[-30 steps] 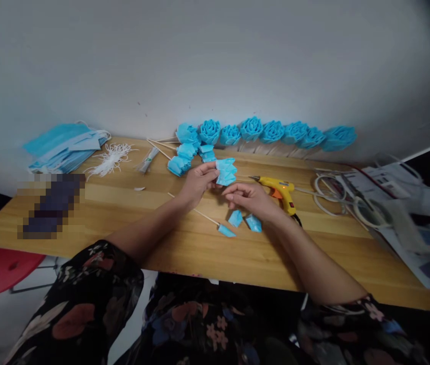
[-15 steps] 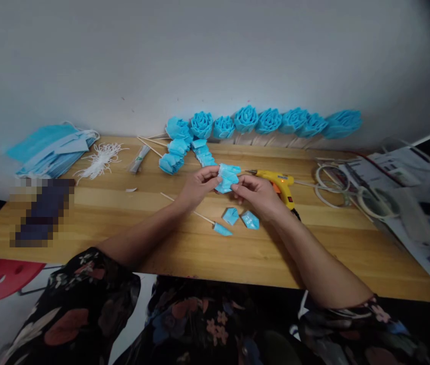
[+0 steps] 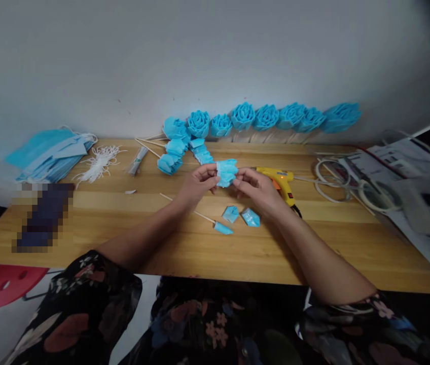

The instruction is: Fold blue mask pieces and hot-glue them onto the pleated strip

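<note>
Between my two hands, above the table, is a pleated piece of light blue mask fabric (image 3: pixel 226 172). My left hand (image 3: pixel 202 181) pinches its left edge between thumb and fingers. At its right edge, the thumb and fingers of my right hand (image 3: pixel 251 183) grip it too. Below lie two small folded blue pieces (image 3: pixel 230 214) and a thin wooden stick (image 3: pixel 203 217) with a rolled blue tip (image 3: pixel 223 228). Behind my right hand a yellow glue gun (image 3: pixel 284 185) rests on its side. A row of folded blue pieces (image 3: pixel 202 151) lies just beyond my left hand.
Several blue fabric roses (image 3: pixel 266 117) line the wall. At the left are a stack of blue masks (image 3: pixel 57 157), white ear loops (image 3: pixel 101 163), a bundle of wires (image 3: pixel 137 161) and a blurred-out dark object (image 3: pixel 43 218). Cables (image 3: pixel 332 177) and papers (image 3: pixel 401 192) cover the right end.
The blue fabric has turned slightly in my fingers, and its pleated edge looks more fanned. Both hands keep their hold. The view has shifted a little.
</note>
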Demonstrator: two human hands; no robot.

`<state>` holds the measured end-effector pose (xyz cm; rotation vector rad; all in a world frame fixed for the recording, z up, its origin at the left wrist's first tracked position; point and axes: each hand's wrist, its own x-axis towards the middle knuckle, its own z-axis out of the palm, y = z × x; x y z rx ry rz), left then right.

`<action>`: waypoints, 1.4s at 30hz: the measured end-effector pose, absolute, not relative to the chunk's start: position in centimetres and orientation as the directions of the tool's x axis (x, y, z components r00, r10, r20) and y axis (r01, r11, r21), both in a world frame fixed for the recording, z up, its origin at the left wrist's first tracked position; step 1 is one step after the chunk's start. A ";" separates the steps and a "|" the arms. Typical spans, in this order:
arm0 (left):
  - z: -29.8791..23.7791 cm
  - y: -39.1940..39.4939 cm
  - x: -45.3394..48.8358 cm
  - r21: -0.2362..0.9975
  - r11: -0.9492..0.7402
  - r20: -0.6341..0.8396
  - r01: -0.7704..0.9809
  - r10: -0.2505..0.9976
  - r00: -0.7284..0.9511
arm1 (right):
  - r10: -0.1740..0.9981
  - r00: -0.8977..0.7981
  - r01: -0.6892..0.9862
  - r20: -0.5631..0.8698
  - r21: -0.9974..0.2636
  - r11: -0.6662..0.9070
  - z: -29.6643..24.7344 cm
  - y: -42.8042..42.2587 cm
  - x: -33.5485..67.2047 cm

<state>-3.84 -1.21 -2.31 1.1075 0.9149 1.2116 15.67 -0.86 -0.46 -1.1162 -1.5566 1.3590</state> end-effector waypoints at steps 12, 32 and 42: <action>-2.9 -1.2 -3.7 0.967 0.022 0.040 -0.253 0.971 0.236 | 0.947 -0.319 0.129 -0.029 -0.992 0.013 -0.4 -1.1 15.5; -3.0 -1.2 -3.7 0.975 -0.007 0.059 -0.224 0.973 0.223 | 0.963 -0.268 0.066 -0.008 -0.998 0.010 -1.2 -0.8 15.5; -2.4 -1.6 -3.5 0.964 0.002 0.065 -0.266 0.968 0.241 | 0.981 -0.192 0.087 -0.038 -0.996 -0.022 0.0 0.2 17.4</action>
